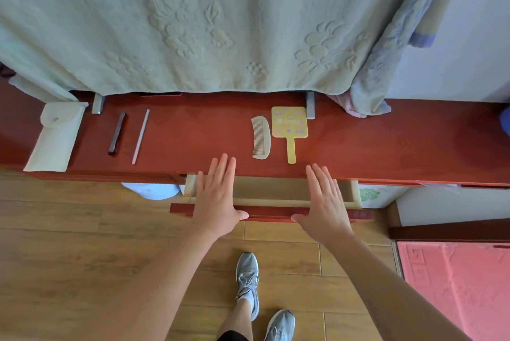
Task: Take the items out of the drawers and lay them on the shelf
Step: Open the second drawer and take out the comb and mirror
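A red wooden shelf [198,134] runs across the view. On it lie a cream comb [260,137], a yellow hand mirror [289,128], a dark stick [117,132], a thin pale stick [141,136] and a pale green pouch [56,136]. Below its front edge a drawer [271,212] stands partly pulled out, and the part of its inside that shows is bare. My left hand [218,194] and my right hand [327,200] lie flat over the drawer with straight fingers, thumbs at its red front panel.
A pale green embossed towel [193,23] hangs over the back of the shelf, with a blue-patterned cloth [386,65] at its right. Wooden floor and my shoes [248,280] lie below. A pink mat [455,285] is at the lower right.
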